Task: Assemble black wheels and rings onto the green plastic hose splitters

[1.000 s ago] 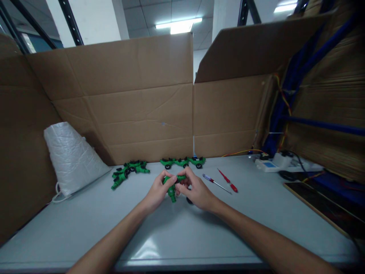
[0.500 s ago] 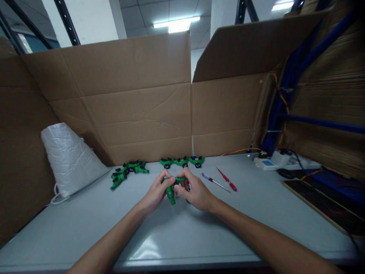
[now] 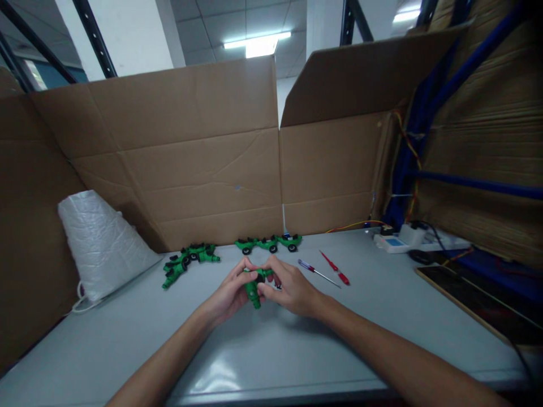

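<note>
Between both hands is a green toy vehicle (image 3: 253,294) with dark parts, its narrow end pointing down toward me. My left hand (image 3: 229,295) grips it from the left with thumb and fingers. My right hand (image 3: 294,289) pinches it from the right, fingertips meeting those of the left near its top. A small dark reddish piece shows at the right fingers, mostly hidden. Beyond the hands, a row of green toy cars (image 3: 268,244) with black wheels stands against the cardboard. More green toy pieces (image 3: 173,273) lie to the left.
Right of the hands lie a screwdriver with a metal shaft (image 3: 319,273) and a red screwdriver (image 3: 335,268). A white wrapped bundle (image 3: 104,243) stands at left. A power strip (image 3: 394,243) and a dark framed panel (image 3: 470,299) are at right. Cardboard walls (image 3: 203,169) enclose the table.
The view has tilted up and turned slightly right. Both hands still hold the green toy vehicle; the right fingers have shifted a little, and less of the reddish piece shows.
</note>
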`<state>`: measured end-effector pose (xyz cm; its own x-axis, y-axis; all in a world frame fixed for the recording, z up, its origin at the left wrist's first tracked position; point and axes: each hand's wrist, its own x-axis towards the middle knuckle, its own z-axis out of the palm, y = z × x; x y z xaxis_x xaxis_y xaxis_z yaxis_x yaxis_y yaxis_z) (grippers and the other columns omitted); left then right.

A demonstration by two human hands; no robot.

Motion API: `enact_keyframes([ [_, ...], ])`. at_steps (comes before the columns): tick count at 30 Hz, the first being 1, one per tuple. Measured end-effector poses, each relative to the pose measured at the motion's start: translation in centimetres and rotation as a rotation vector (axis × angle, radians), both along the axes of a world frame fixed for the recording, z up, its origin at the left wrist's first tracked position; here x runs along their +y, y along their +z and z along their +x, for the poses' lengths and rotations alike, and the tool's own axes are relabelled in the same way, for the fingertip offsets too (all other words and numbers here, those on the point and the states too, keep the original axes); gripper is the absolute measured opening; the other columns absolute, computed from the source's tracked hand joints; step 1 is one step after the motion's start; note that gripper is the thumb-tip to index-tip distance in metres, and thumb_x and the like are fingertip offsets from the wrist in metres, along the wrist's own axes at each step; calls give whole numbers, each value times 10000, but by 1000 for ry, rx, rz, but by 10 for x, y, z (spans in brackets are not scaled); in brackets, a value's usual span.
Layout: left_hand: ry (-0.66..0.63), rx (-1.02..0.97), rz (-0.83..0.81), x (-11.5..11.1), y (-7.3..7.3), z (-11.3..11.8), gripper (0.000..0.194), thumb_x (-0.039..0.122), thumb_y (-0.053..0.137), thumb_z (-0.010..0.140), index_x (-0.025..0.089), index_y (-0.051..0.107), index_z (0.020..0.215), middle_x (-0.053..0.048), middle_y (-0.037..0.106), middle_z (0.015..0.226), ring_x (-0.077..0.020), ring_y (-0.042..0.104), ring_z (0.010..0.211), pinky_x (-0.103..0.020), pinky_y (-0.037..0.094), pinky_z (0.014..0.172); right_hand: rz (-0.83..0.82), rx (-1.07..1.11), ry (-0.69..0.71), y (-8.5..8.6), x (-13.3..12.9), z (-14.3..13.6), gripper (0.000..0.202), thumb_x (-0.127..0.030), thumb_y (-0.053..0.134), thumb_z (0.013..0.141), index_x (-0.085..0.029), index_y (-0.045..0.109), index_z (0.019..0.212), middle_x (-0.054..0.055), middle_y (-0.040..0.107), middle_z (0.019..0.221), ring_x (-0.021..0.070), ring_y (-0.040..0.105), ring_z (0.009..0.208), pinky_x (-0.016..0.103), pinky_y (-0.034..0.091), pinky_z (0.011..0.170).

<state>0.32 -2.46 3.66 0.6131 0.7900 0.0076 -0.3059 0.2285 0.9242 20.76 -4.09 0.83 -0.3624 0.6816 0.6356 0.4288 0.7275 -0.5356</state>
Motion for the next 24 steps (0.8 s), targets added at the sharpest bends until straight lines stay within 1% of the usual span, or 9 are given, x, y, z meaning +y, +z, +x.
enact_keyframes([
  [5, -21, 2, -11, 1, -1, -1, 344, 306, 823, 853, 215, 506, 949, -14, 695, 957, -142, 695, 699, -265, 582, 645, 38, -57, 24, 2, 1, 4, 226, -363, 637, 983, -232, 563, 1152, 49, 649, 936, 218, 617, 795, 322, 470, 712],
  [10, -37, 19, -5, 4, -3, -3, 340, 324, 804, 864, 217, 495, 958, -20, 711, 924, -155, 701, 657, -263, 566, 611, 72, -79, 37, 4, 1, 5, 210, -343, 610, 998, -236, 563, 1172, 78, 673, 964, 237, 632, 815, 352, 484, 728],
  [14, -56, 27, -5, 5, -5, -4, 311, 345, 770, 894, 220, 502, 990, -23, 713, 847, -175, 712, 666, -263, 562, 605, 56, -77, 29, 5, 1, 6, 146, -354, 570, 1025, -233, 551, 1106, 65, 673, 931, 222, 623, 782, 333, 475, 722],
  [16, -62, 14, -8, 4, -4, -4, 316, 344, 780, 886, 217, 509, 989, -27, 713, 846, -180, 715, 682, -271, 567, 621, 38, -71, 40, 6, 1, 6, 118, -359, 536, 1048, -241, 533, 1051, 59, 678, 937, 217, 626, 797, 321, 473, 730],
  [18, -69, 0, -9, 3, -1, -3, 323, 334, 798, 872, 212, 520, 985, -28, 708, 839, -183, 714, 699, -282, 572, 649, 26, -70, 46, 7, 1, 6, 131, -366, 501, 1069, -247, 515, 1015, 56, 682, 951, 217, 636, 833, 314, 473, 751],
  [21, -85, -9, -15, 1, 2, -3, 322, 321, 812, 865, 209, 539, 993, -27, 699, 830, -182, 707, 719, -295, 571, 691, 8, -46, 54, 9, 0, 7, 152, -375, 467, 1086, -251, 508, 1006, 52, 687, 966, 218, 647, 866, 312, 474, 775],
  [24, -109, -14, -17, 1, 2, -4, 318, 310, 819, 872, 203, 557, 1018, -35, 695, 858, -181, 701, 767, -301, 560, 731, -31, 2, 94, 11, 0, 7, 160, -372, 442, 1098, -253, 515, 1020, 46, 694, 967, 214, 658, 872, 316, 476, 794],
])
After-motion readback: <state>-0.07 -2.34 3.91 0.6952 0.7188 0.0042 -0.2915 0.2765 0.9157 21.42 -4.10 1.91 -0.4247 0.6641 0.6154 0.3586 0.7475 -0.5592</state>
